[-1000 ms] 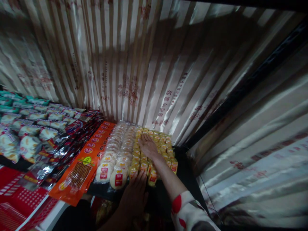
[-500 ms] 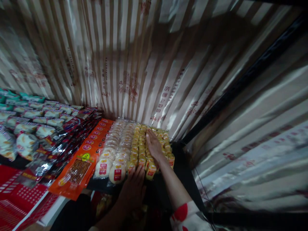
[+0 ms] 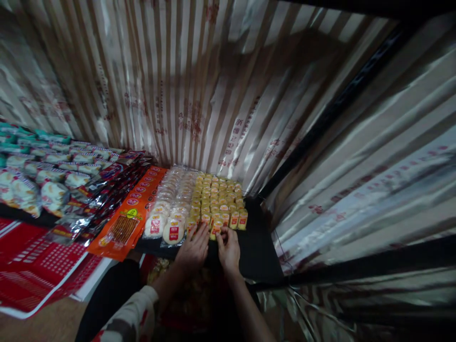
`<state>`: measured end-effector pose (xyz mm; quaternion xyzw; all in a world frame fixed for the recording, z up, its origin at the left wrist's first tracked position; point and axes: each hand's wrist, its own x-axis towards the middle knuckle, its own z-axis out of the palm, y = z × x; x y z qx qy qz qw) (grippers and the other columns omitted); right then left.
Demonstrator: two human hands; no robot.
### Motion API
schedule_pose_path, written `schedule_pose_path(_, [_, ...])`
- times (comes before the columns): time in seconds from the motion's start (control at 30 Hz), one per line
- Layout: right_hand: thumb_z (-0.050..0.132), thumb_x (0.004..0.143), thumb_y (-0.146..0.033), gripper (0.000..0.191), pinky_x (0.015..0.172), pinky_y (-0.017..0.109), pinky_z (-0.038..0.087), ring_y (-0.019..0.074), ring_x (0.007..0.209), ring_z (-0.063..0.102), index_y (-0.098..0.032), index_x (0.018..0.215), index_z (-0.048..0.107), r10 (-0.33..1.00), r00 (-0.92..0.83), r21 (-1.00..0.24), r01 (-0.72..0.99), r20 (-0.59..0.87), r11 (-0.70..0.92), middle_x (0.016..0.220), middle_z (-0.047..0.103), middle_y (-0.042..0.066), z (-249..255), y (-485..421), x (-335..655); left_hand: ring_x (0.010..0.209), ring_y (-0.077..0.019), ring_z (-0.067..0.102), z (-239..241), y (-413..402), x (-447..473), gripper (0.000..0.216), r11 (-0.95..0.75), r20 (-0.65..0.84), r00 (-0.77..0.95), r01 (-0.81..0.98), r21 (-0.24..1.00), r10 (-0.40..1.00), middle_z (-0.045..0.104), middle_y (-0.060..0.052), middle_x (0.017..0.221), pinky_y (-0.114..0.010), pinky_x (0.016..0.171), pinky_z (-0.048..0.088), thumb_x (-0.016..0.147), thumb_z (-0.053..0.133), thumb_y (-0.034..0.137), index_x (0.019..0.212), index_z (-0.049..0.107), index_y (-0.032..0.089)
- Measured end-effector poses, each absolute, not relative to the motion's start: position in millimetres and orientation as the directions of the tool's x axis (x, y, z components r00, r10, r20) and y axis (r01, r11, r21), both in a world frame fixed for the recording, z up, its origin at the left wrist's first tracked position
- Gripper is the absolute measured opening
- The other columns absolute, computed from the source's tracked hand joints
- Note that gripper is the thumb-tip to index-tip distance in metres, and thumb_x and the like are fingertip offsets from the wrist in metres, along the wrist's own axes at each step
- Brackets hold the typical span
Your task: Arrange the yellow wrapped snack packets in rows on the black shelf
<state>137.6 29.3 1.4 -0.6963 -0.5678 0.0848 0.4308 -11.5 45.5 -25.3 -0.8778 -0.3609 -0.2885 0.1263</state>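
Small gold-wrapped snack packets (image 3: 213,195) with red labels stand in tight rows on the black shelf (image 3: 254,254). At the front of these rows, my left hand (image 3: 194,246) rests its outstretched fingers against the packets. Beside it, my right hand (image 3: 229,248) has thumb and fingers pinched at the side of a front gold packet (image 3: 215,229), which sticks out a little from the rows. Clear-wrapped round white rice crackers (image 3: 173,231) stand in two rows just left of the gold packets. Below the shelf edge, more gold packets (image 3: 159,270) show dimly.
An orange snack bag (image 3: 123,230) lies left of the crackers, beside a pile of dark red packs (image 3: 103,190) and rows of white bags (image 3: 53,194). A red basket (image 3: 46,266) sits low at left. Pleated curtain (image 3: 185,104) and a black post (image 3: 320,118) enclose the shelf.
My right hand has come back from the top of the gold packets to the front row, its fingers now pinched. My left hand stays at the front edge. The view has shifted slightly.
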Motion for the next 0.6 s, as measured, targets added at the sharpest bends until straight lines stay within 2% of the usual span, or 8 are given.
schedule_pose_path(0.13, [0.041,0.085,-0.032,0.024,0.070,0.031,0.047,0.0180,0.072,0.058,-0.017,0.084,0.059,0.868,0.296,-0.686,0.724,0.400,0.069,0.083,0.060,0.009,5,37,137,0.116,-0.0228,0.050,-35,47,-10,0.034,-0.779,0.634,0.631,0.623,-0.071,0.447,0.062,-0.010,0.117,-0.041,0.102,0.032,0.086,0.038,0.018,0.113,0.057,0.011])
schedule_pose_path(0.27, [0.042,0.084,-0.028,0.023,0.073,0.031,0.048,0.0190,0.078,0.060,-0.017,0.083,0.062,0.881,0.251,-0.710,0.693,0.401,0.127,0.085,0.063,0.009,6,40,143,0.113,-0.0222,0.052,-41,48,4,0.035,-0.818,0.632,0.671,0.566,-0.100,0.387,0.063,-0.012,0.113,-0.039,0.099,0.037,0.086,0.037,0.018,0.112,0.057,0.009])
schedule_pose_path(0.43, [0.042,0.084,-0.026,0.025,0.084,0.033,0.047,0.0187,0.089,0.061,-0.019,0.088,0.065,0.907,0.165,-0.741,0.642,0.388,0.200,0.093,0.066,0.008,9,38,153,0.120,-0.0233,0.048,-45,44,24,0.040,-0.786,0.664,0.596,0.618,-0.021,0.451,0.059,-0.016,0.119,-0.038,0.100,0.038,0.087,0.032,0.018,0.117,0.054,0.004])
schedule_pose_path(0.6, [0.041,0.084,-0.029,0.030,0.083,0.032,0.049,0.0190,0.091,0.061,-0.017,0.101,0.062,0.920,0.213,-0.768,0.628,0.330,0.130,0.103,0.066,0.009,12,40,148,0.125,-0.0238,0.042,-37,42,22,0.045,-0.763,0.614,0.584,0.645,0.046,0.531,0.053,-0.017,0.127,-0.038,0.099,0.040,0.087,0.030,0.018,0.126,0.045,0.002])
